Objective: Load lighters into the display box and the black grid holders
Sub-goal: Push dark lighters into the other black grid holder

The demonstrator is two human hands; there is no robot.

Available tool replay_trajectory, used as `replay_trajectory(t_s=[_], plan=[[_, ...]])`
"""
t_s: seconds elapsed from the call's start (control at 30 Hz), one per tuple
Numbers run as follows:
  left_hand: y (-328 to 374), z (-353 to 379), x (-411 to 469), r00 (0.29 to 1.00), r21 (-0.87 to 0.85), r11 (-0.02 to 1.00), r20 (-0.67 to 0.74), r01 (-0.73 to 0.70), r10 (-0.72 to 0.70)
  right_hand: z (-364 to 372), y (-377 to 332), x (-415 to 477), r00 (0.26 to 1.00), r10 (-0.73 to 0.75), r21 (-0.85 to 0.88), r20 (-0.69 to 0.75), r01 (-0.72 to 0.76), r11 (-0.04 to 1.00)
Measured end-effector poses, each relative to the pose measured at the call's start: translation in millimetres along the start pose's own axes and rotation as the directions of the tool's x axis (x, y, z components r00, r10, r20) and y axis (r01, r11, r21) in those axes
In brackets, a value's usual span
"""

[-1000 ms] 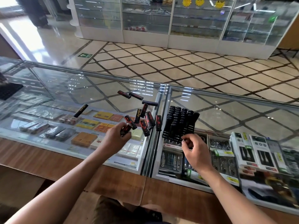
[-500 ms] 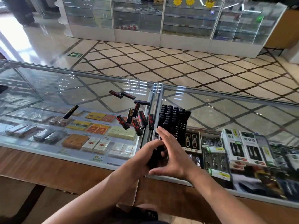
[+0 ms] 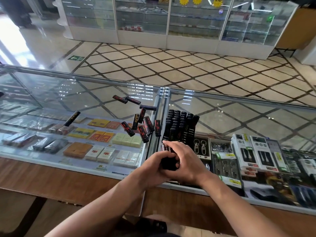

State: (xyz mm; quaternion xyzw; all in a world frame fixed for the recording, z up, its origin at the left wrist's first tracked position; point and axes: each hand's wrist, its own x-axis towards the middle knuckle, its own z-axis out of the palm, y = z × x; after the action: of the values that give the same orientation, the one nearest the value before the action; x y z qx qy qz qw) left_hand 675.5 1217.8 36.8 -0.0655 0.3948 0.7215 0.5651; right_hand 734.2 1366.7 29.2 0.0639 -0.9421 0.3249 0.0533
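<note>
The left hand (image 3: 153, 165) has left the loose lighters (image 3: 143, 127) and joined the right hand (image 3: 186, 161) at the near edge of the glass worktop (image 3: 85, 103). Both sets of fingers wrap a small black holder (image 3: 169, 163) (or bundle, hard to tell), just in front of the filled grid holder (image 3: 181, 125). This is probably the loading step. Next, the lighters need seating straight into the slots.
</note>
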Motion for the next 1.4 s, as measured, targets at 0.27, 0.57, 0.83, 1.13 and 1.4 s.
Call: replay_trajectory(t_s=[0.27, 0.57, 0.83, 1.13, 1.4], plan=[[-0.1, -17.7, 3.5, 0.994, -0.028, 0.998, 0.1, -0.049, 0.051, -11.6, 10.7, -12.0, 0.996, 0.089, 0.196, 0.023, -0.092, 0.976], [1.8, -31.2, 4.2, 0.99, 0.063, 0.994, 0.116, -0.09, 0.082, -8.0, 17.2, -15.9, 0.996, 0.085, 0.097, 0.042, -0.088, 0.991], [5.8, -31.4, -0.9, 0.988, 0.026, 0.997, 0.141, -0.066, 0.061, -16.0, 16.7, -14.1, 0.996, 0.061, 0.051, 0.065, -0.064, 0.997], [-0.7, -31.7, 9.0, 0.967, -0.2, 0.947, -0.01, -0.253, 0.256, -30.4, 26.0, -18.5, 0.963, 0.255, 0.272, -0.083, -0.224, 0.936], [20.5, -38.0, 6.4, 0.944, -0.031, 0.956, -0.165, -0.293, 0.284, -37.1, 33.5, -22.0, 0.921, 0.385, 0.486, -0.061, -0.31, 0.817]])
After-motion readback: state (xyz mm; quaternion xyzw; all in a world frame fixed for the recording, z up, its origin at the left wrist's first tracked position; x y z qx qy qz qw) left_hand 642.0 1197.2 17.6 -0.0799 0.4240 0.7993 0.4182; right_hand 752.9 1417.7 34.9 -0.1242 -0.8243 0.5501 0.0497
